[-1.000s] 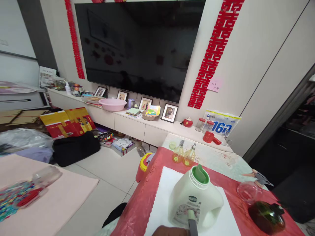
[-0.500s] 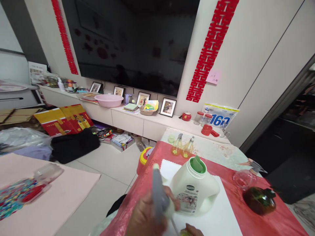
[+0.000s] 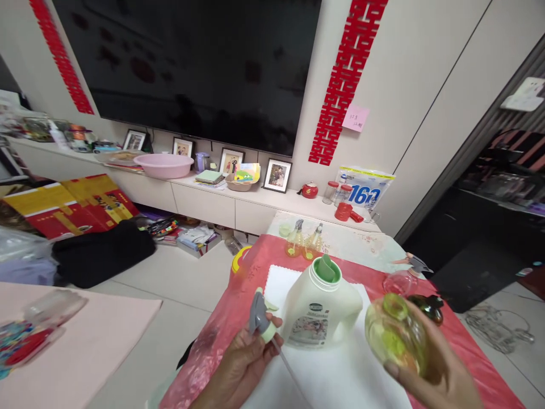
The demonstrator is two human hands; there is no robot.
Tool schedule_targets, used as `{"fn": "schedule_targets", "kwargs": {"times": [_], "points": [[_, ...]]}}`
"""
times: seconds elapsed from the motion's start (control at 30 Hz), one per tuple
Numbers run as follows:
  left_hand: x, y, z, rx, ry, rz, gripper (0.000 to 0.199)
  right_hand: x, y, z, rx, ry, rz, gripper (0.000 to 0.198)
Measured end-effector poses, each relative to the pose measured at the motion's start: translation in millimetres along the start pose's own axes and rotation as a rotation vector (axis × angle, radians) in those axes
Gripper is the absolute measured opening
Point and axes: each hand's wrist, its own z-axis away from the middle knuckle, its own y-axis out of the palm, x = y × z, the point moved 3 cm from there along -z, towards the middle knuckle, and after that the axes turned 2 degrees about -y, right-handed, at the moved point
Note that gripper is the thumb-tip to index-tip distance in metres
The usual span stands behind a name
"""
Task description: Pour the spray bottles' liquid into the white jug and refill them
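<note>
My left hand (image 3: pixel 244 358) is closed around a grey and pale green spray nozzle (image 3: pixel 260 318), whose thin clear tube slants down to the right. In my right hand (image 3: pixel 443 363) I grip a yellowish see-through bottle (image 3: pixel 395 335), its open neck facing up. Between both hands stands a large pale green detergent jug (image 3: pixel 317 309) with an open mouth and a darker green spout. A white sheet (image 3: pixel 357 372) lies under the jug. Behind my right hand are a pink clear spray bottle (image 3: pixel 402 281) and a dark bottle (image 3: pixel 428 307) lying on its side.
Two yellowish spray bottles (image 3: pixel 304 241) stand at the far end of the red-covered table (image 3: pixel 238 307). Behind it runs a low cabinet (image 3: pixel 204 204) with a pink basin (image 3: pixel 165 165) and photo frames. At left, a pink-topped table (image 3: pixel 114 329) carries colourful small pieces.
The nozzle has come away from the bottle, tube and all. My right hand has carried the bottle up and to the right, past the jug. The view has shifted rightward.
</note>
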Motion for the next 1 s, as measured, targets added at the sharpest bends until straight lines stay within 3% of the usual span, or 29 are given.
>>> {"fn": "schedule_targets", "kwargs": {"times": [0.07, 0.17, 0.23, 0.33, 0.53, 1.0], "points": [[18.9, -16.7, -6.4, 0.023, -0.03, -0.01, 0.045, 19.7, -9.2, -26.8, -0.049, -0.117, 0.266, 0.08], [37.0, -37.5, -10.5, 0.027, -0.059, -0.034, 0.042, 40.0, -10.0, -56.3, -0.075, -0.442, 0.579, 0.072], [43.0, -46.9, -11.1, 0.006, -0.071, -0.038, 0.039, 48.1, -5.8, -67.8, -0.068, -0.606, 0.68, 0.065], [46.1, -52.6, -10.9, 0.001, -0.086, -0.037, 0.037, 60.0, 1.7, -77.1, -0.029, -0.747, 0.757, 0.057], [45.6, -52.5, -10.4, -0.001, -0.096, 0.01, 0.033, 82.7, 9.5, -84.8, 0.017, -0.881, 0.857, 0.052], [43.2, -50.3, -8.3, -0.03, -0.117, 0.025, 0.033, 104.1, 16.1, -96.4, 0.126, -1.048, 1.034, 0.057]]}}
